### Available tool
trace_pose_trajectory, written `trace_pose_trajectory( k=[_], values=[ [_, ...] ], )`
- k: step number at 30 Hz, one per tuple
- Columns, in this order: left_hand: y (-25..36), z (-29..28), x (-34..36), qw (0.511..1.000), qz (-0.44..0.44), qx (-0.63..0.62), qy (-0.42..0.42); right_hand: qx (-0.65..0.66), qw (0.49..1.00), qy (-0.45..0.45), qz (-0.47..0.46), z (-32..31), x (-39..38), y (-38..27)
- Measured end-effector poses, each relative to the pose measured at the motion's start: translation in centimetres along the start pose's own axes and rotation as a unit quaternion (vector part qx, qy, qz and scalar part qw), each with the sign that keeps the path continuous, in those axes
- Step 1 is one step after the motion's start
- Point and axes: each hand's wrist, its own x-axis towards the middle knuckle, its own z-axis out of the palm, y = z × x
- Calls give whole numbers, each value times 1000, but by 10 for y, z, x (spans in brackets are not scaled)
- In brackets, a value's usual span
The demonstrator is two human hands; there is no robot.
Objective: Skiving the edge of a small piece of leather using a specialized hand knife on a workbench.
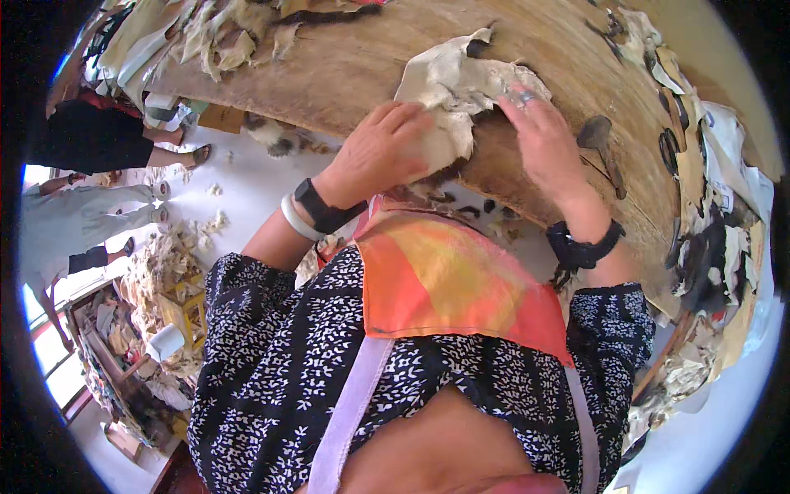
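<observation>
Lying crumpled at the near edge of the wooden table (346,66), a pale, ragged-edged hide piece (457,82) is being worked by both hands, and everything else is arranged around it. The left hand (383,152) is pressing down on the near left part of the piece, fingers curled over its edge and closing on the soft material, seemingly to pin it against the wood so it cannot slide. The right hand (543,136) is resting on the right side of the piece with fingers stretched out flat and spread, not gripping, apparently smoothing or holding that side taut (a ring is showing on one finger). A dark fringe of fur is hanging below the piece over the table's edge, which suggests the fur side is facing down. Just right of the piece, a small dark metal tool (599,136) is lying on the wood, within easy reach of the right hand. Farther right, along the table's end, dark and pale scraps (699,247) are piling up. At the far left of the table from the piece, more pale offcuts (214,41) are heaped. Below the table's near edge, left of the piece, another person's legs (99,218) are standing on a floor littered with trimmings.
</observation>
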Motion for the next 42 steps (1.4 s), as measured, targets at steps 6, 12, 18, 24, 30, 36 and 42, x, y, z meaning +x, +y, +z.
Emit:
trace_pose_trajectory(
  k=[6, 12, 18, 24, 30, 36, 42],
  values=[
    [2, 3, -4, 984, -41, -108, -134, 78, 995, -52, 37, -2, -9, 21],
    [-14, 29, 0, 998, 56, 22, -13, 8, 974, -57, 219, -19, -82, 87],
    [4, 17, -13, 992, -1, 7, -129, -87, 941, -142, 296, -19, -103, 90],
    [-20, 12, -1, 989, 35, 11, -141, -46, 952, -126, 275, -15, -73, 82],
    [-15, 36, -10, 996, 38, 74, -27, -115, 962, -102, 226, -9, -51, 69],
    [-6, 28, 4, 994, 12, 107, -12, -25, 979, -50, 195, -55, 0, 45],
    [-13, 29, 25, 989, 107, 104, 9, 31, 999, -4, 35, -62, 54, -56]
  ],
)
